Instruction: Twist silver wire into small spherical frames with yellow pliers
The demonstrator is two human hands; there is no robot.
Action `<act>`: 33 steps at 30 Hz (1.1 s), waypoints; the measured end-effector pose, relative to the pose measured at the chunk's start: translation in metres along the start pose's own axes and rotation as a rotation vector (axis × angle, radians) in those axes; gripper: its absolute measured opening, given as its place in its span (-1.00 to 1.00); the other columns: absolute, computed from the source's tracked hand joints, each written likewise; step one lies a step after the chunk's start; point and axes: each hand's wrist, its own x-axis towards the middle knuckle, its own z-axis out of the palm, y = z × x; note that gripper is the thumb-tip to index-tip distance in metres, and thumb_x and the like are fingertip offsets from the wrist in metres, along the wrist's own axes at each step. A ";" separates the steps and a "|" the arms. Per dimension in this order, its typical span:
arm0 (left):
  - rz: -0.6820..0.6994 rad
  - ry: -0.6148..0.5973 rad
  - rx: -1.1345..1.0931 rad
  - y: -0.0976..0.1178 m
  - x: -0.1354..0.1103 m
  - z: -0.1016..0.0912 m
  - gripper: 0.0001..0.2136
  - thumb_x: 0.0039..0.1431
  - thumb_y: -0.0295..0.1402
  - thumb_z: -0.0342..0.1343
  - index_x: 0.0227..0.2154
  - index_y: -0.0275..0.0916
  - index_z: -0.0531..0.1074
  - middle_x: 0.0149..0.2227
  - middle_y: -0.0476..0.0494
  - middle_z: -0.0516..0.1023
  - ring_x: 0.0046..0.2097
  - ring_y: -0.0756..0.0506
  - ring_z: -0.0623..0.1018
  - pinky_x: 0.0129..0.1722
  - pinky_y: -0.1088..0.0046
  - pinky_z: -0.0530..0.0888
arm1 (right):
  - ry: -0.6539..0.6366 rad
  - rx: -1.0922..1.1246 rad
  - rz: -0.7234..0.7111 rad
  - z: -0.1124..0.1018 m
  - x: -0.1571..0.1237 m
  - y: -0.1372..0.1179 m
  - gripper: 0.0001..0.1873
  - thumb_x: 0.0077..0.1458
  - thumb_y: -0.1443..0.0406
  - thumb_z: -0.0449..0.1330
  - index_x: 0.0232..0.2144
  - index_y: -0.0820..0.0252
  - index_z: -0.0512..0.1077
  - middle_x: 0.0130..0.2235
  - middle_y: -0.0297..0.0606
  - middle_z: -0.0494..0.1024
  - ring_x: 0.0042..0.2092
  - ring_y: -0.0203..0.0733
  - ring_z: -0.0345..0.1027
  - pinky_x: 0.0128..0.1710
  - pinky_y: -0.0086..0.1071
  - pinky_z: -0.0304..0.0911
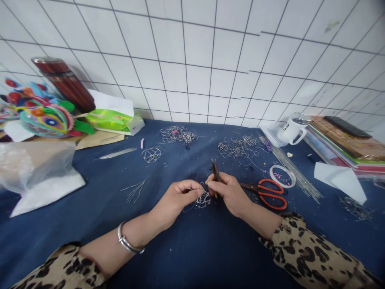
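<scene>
– Where's the mesh [203, 201]?
– Around the middle of the worktop [180, 257], well in from its back edge. The left hand [177, 196] has it pinched between thumb and forefinger.
– And the right hand [230, 193]?
– Curled closed round the pliers [215, 170], just beside the mesh.
– How far along is it?
– Wire is already bent into tangled loops, with pinkish specks that are probably beads. A strand [187, 210] strays out on the left, so I'd judge it unfinished. Nearer the back edge lies a rounded wire frame [153, 154]; left of the hands, loose wires [136, 191] lie fanned, seemingly unworked.
– Which way does it point?
– The mesh is roundish; I can't pick out a long axis. The pliers' axis runs towards the back edge, far end leaning slightly left. Which end has the jaws, I can't tell.
</scene>
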 end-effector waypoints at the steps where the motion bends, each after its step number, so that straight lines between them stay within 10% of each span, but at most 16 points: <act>1: 0.001 0.001 0.008 0.001 0.000 -0.001 -0.89 0.03 -0.34 0.15 -0.47 -0.30 0.45 -0.49 -0.02 0.40 -0.44 0.03 0.31 -0.39 0.50 0.26 | 0.037 -0.070 -0.020 -0.003 0.000 -0.003 -0.83 0.01 0.20 0.14 -0.43 0.20 0.37 -0.54 -0.41 0.28 -0.46 -0.35 0.12 -0.41 -0.43 0.04; 11: 0.064 -0.057 0.233 0.001 -0.002 -0.002 -0.82 0.08 -0.31 0.08 -0.52 -0.31 0.42 -0.59 0.03 0.28 -0.52 0.06 0.22 -0.51 0.53 0.18 | -0.080 -0.455 -0.080 0.002 -0.005 -0.025 -0.85 -0.03 0.21 0.17 -0.45 0.18 0.39 -0.52 -0.41 0.31 -0.46 -0.36 0.13 -0.45 -0.46 0.05; 25: 0.155 -0.058 0.358 0.003 -0.003 -0.004 -0.85 0.08 -0.34 0.09 -0.46 -0.30 0.50 -0.49 -0.05 0.37 -0.43 0.01 0.34 -0.41 0.50 0.27 | -0.032 -0.003 0.059 0.011 -0.010 -0.009 -0.84 -0.04 0.22 0.21 -0.45 0.22 0.38 -0.53 -0.40 0.33 -0.48 -0.37 0.18 -0.45 -0.44 0.11; 33: 0.129 -0.071 0.273 0.003 -0.002 -0.005 -0.87 0.08 -0.38 0.10 -0.49 -0.31 0.45 -0.52 0.01 0.30 -0.45 0.05 0.28 -0.43 0.52 0.23 | -0.061 -0.224 -0.039 0.007 -0.010 -0.015 -0.83 0.03 0.21 0.14 -0.43 0.21 0.38 -0.50 -0.41 0.31 -0.45 -0.38 0.16 -0.40 -0.46 0.10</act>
